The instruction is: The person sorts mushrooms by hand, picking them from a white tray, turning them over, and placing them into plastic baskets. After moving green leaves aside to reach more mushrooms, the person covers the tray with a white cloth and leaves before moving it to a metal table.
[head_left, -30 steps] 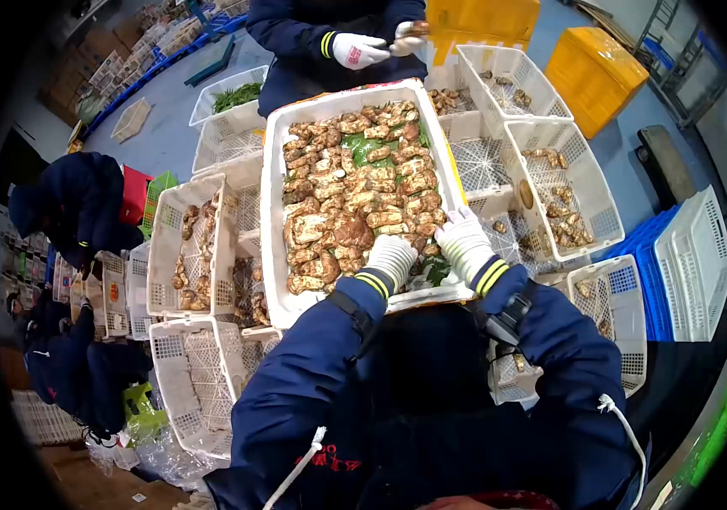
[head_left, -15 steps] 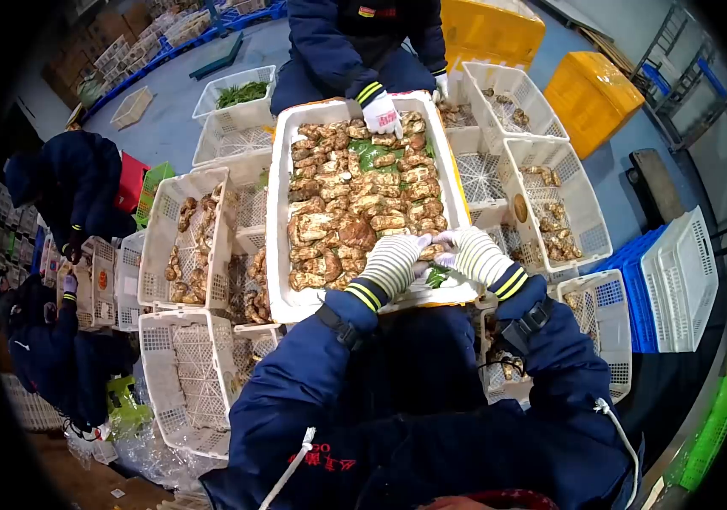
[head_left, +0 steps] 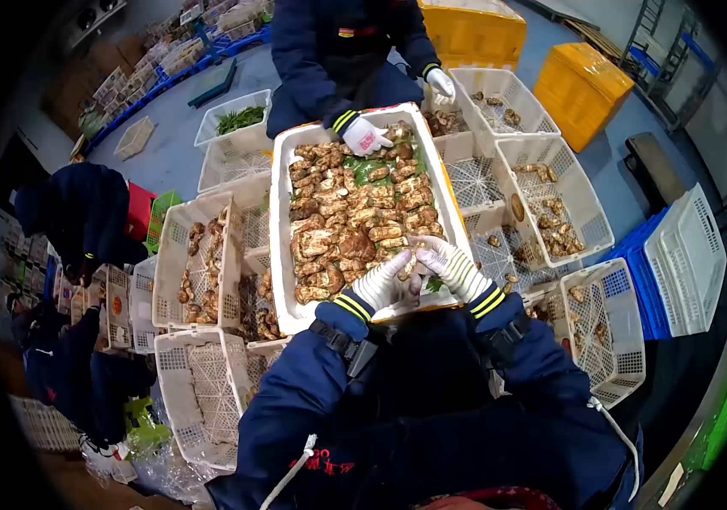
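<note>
My hands have come together since a second ago: my white-gloved left hand [head_left: 383, 286] and right hand [head_left: 451, 268] both grip one brown mushroom [head_left: 411, 270] between them, above the near edge of the large white plastic crate [head_left: 279, 229] just ahead.

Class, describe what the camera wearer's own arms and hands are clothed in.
Left hand and right hand wear white knit gloves with grey ribbing. Dark navy sleeves end in yellow-striped cuffs, with a black strap at each wrist.
</note>
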Demonstrator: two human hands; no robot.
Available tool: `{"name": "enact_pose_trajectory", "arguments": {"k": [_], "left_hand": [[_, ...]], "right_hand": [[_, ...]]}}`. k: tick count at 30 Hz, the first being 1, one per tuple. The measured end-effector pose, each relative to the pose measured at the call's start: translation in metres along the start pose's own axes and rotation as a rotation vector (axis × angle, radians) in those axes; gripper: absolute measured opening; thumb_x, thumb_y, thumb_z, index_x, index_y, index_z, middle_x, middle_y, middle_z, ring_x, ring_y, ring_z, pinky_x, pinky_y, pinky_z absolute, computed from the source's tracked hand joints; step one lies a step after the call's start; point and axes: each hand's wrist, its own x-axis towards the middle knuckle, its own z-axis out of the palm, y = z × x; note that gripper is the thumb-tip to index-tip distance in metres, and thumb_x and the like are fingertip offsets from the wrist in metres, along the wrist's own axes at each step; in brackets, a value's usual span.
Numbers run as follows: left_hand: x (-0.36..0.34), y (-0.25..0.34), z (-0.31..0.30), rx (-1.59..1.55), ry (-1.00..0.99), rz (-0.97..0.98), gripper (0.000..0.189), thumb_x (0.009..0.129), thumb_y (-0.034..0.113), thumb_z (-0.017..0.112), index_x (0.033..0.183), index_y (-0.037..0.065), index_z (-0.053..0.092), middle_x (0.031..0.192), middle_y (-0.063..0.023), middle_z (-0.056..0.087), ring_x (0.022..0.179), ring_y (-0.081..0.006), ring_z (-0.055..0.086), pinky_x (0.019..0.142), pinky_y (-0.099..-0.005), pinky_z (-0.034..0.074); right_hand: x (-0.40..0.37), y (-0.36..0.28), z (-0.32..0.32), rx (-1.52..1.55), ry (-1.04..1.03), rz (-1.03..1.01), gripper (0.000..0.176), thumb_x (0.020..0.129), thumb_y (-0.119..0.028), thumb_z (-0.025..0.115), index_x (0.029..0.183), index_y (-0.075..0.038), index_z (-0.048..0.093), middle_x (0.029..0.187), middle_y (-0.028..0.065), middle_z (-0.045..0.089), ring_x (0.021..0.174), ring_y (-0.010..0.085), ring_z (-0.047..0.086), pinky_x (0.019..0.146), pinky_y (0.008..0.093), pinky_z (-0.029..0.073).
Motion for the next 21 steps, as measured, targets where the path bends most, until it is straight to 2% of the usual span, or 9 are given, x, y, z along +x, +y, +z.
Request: {"name": "enact_pose_trajectory", "arguments": {"k": [3, 5, 6, 10, 11, 14, 16, 19, 21], "left_hand": [[0.004, 0.014, -0.011, 0.123, -0.105, -0.037, 0.067, 0.097, 0.059, 0.051, 0.126, 0.000, 0.057, 0.098, -0.0120, 0.069, 0.081, -0.0218, 0.065, 0.073, -0.0341, 0.054], [0.021, 0.018, -0.045, -0.095, -0.220, -0.031, 0.069, 0.097, 0.059, 0.050, 0.127, -0.003, 0.056, 0.102, -0.0144, 0.069, 0.085, -0.0237, 0.068, 0.077, -0.0361, 0.056], [0.006, 0.023, -0.012, 0.214, 0.049, 0.068, 0.067, 0.099, 0.056, 0.049, 0.128, -0.003, 0.056, 0.103, -0.0160, 0.069, 0.087, -0.0225, 0.068, 0.079, -0.0352, 0.057], [0.007, 0.021, 0.018, 0.281, -0.015, 0.038, 0.062, 0.100, 0.053, 0.051, 0.120, -0.006, 0.058, 0.101, -0.0153, 0.071, 0.087, -0.0220, 0.070, 0.080, -0.0352, 0.058], [0.000, 0.014, 0.037, 0.339, 0.039, 0.107, 0.063, 0.100, 0.053, 0.051, 0.114, -0.007, 0.063, 0.096, -0.0150, 0.072, 0.084, -0.0200, 0.070, 0.079, -0.0343, 0.058], [0.005, 0.006, 0.034, 0.410, 0.089, 0.022, 0.064, 0.100, 0.054, 0.049, 0.100, -0.006, 0.070, 0.088, -0.0143, 0.072, 0.080, -0.0203, 0.070, 0.080, -0.0331, 0.057], [0.002, 0.004, 0.038, 0.410, 0.075, 0.052, 0.064, 0.101, 0.053, 0.047, 0.104, -0.007, 0.069, 0.089, -0.0144, 0.072, 0.078, -0.0194, 0.069, 0.077, -0.0310, 0.056], [0.001, 0.000, 0.037, 0.364, 0.038, 0.058, 0.062, 0.101, 0.052, 0.049, 0.110, -0.006, 0.066, 0.086, -0.0128, 0.071, 0.075, -0.0193, 0.068, 0.075, -0.0307, 0.055], [-0.003, 0.000, 0.033, 0.420, 0.047, 0.077, 0.061, 0.101, 0.052, 0.049, 0.112, -0.006, 0.065, 0.084, -0.0119, 0.070, 0.075, -0.0193, 0.068, 0.075, -0.0308, 0.055]], "right_hand": [[-0.004, -0.003, -0.020, -0.081, 0.107, -0.065, 0.047, 0.100, -0.030, 0.060, 0.135, 0.001, 0.051, 0.099, 0.0056, 0.067, 0.088, 0.0102, 0.062, 0.084, 0.0256, 0.051], [-0.012, 0.005, -0.045, 0.175, 0.117, -0.028, 0.048, 0.098, -0.027, 0.065, 0.133, 0.001, 0.052, 0.107, 0.0071, 0.066, 0.095, 0.0121, 0.062, 0.088, 0.0267, 0.051], [-0.019, 0.005, -0.053, 0.180, 0.129, -0.013, 0.048, 0.098, -0.027, 0.065, 0.134, 0.001, 0.051, 0.109, 0.0081, 0.066, 0.098, 0.0134, 0.062, 0.089, 0.0274, 0.052], [-0.033, -0.006, -0.046, 0.266, 0.115, -0.063, 0.058, 0.094, -0.027, 0.069, 0.137, 0.002, 0.045, 0.122, 0.0120, 0.062, 0.111, 0.0180, 0.063, 0.099, 0.0296, 0.050], [-0.032, 0.000, -0.045, 0.241, 0.165, -0.094, 0.061, 0.092, -0.028, 0.072, 0.137, 0.002, 0.044, 0.123, 0.0118, 0.061, 0.110, 0.0188, 0.063, 0.099, 0.0303, 0.050], [-0.030, 0.004, -0.034, 0.310, 0.148, -0.094, 0.058, 0.092, -0.025, 0.071, 0.137, 0.002, 0.046, 0.120, 0.0105, 0.062, 0.106, 0.0174, 0.063, 0.095, 0.0304, 0.052], [-0.025, 0.019, -0.033, 0.326, 0.112, -0.117, 0.052, 0.095, -0.019, 0.068, 0.138, 0.002, 0.047, 0.117, 0.0088, 0.063, 0.101, 0.0150, 0.063, 0.092, 0.0296, 0.052], [-0.022, 0.029, -0.032, 0.238, 0.094, -0.103, 0.058, 0.092, -0.020, 0.071, 0.141, 0.000, 0.046, 0.115, 0.0068, 0.063, 0.096, 0.0135, 0.062, 0.082, 0.0292, 0.053], [-0.021, 0.029, -0.030, 0.247, 0.064, -0.094, 0.063, 0.091, -0.025, 0.074, 0.141, 0.000, 0.045, 0.122, 0.0099, 0.062, 0.099, 0.0139, 0.062, 0.084, 0.0288, 0.053]]}}
